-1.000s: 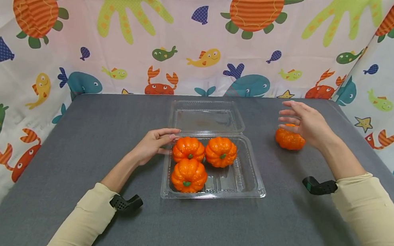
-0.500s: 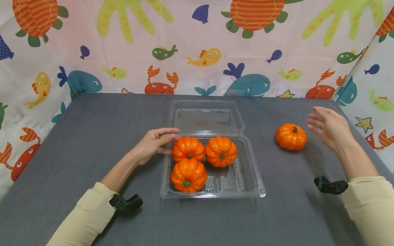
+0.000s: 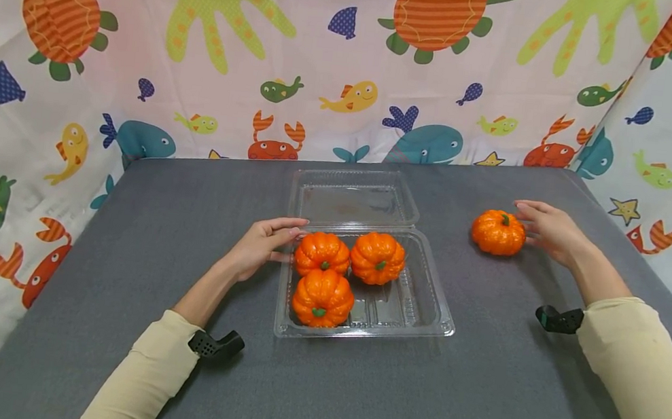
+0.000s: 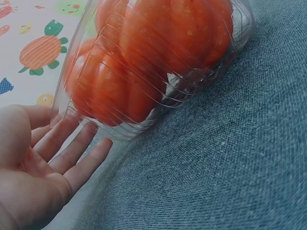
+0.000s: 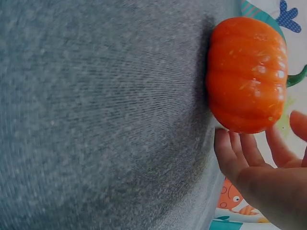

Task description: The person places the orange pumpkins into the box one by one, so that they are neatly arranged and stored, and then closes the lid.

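A clear plastic clamshell box [image 3: 428,294] lies open at the table's middle, its lid [image 3: 352,201] flat behind it. Three orange pumpkins sit in its left part: two at the back [image 3: 322,254] [image 3: 376,258], one in front [image 3: 323,297]. My left hand [image 3: 265,243] rests with straight fingers against the box's left wall; the left wrist view shows the fingers [image 4: 72,153] against the clear wall [image 4: 120,132]. A fourth pumpkin [image 3: 498,232] stands alone on the right. My right hand [image 3: 546,226] lies just right of it, fingers relaxed. In the right wrist view the fingertips [image 5: 230,151] reach that pumpkin [image 5: 247,74].
The grey cloth-covered table [image 3: 354,389] has edges at the left, back and right. A sheet printed with sea animals [image 3: 203,72] hangs behind and along both sides. Black camera mounts sit at my left wrist [image 3: 216,345] and right wrist [image 3: 558,319].
My right hand was over the loose pumpkin, drew off to the right, and now sits lower beside its right side. The left hand, box and pumpkins stayed put.
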A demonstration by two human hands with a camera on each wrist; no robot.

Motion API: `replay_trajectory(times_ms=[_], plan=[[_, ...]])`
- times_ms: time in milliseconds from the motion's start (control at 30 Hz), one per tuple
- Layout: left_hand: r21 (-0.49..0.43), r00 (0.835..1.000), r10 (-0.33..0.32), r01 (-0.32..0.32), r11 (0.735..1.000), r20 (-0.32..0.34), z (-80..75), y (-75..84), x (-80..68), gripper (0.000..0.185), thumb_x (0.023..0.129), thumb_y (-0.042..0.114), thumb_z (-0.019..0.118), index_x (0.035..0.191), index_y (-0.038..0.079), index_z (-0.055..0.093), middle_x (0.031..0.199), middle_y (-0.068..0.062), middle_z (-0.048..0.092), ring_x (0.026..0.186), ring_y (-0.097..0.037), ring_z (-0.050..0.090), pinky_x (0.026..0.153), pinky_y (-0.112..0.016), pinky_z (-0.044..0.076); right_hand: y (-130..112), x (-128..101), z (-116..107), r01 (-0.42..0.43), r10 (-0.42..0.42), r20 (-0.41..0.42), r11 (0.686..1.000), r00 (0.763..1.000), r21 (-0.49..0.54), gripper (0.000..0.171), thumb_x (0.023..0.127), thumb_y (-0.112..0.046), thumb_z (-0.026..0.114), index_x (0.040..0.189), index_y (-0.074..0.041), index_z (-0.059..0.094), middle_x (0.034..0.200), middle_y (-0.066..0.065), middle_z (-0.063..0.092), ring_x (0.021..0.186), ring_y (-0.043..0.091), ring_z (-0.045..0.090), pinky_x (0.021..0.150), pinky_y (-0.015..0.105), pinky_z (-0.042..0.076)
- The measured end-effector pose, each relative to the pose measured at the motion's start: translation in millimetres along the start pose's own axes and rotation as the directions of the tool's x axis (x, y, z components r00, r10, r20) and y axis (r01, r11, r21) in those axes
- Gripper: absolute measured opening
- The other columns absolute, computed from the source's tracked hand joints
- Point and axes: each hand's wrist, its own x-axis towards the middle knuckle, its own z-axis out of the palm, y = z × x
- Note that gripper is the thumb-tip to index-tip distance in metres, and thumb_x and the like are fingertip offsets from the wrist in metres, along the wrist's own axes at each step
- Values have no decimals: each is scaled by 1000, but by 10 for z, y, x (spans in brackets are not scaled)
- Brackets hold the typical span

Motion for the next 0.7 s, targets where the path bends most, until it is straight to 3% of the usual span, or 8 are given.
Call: replay_trajectory(times_ms=[133, 333, 700], plan=[[-2, 1000, -1, 1, 1000, 2, 2, -10, 7, 41, 100, 15, 51, 137, -3, 47, 129, -18, 55, 105, -18, 59, 80, -40, 55, 25, 14, -6, -33, 33, 38, 999, 999, -16, 80, 98, -51, 41, 152, -2, 7, 155, 24, 6, 135, 41, 20, 107, 55, 27], [-1, 1000, 2, -2, 1000, -2, 1, -3, 11, 43, 101, 15, 50, 138, -5, 45, 129, -18, 55, 100, -17, 61, 79, -38, 55, 61, 4, -45, -72, 73, 144, 997, 987, -14, 81, 97, -50, 46, 151, -2, 10, 153, 23, 13, 124, 33, 34, 96, 43, 45], [4, 1000, 2, -2, 1000, -4, 4, 2, 11, 43, 101, 14, 51, 138, -6, 44, 130, -19, 55, 101, -17, 60, 79, -38, 55, 141, -82, -176, -41, 27, 357, 999, 934, 30, 68, 102, -25, 47, 153, -13, 4, 156, 18, -3, 133, 38, 19, 102, 52, 37]])
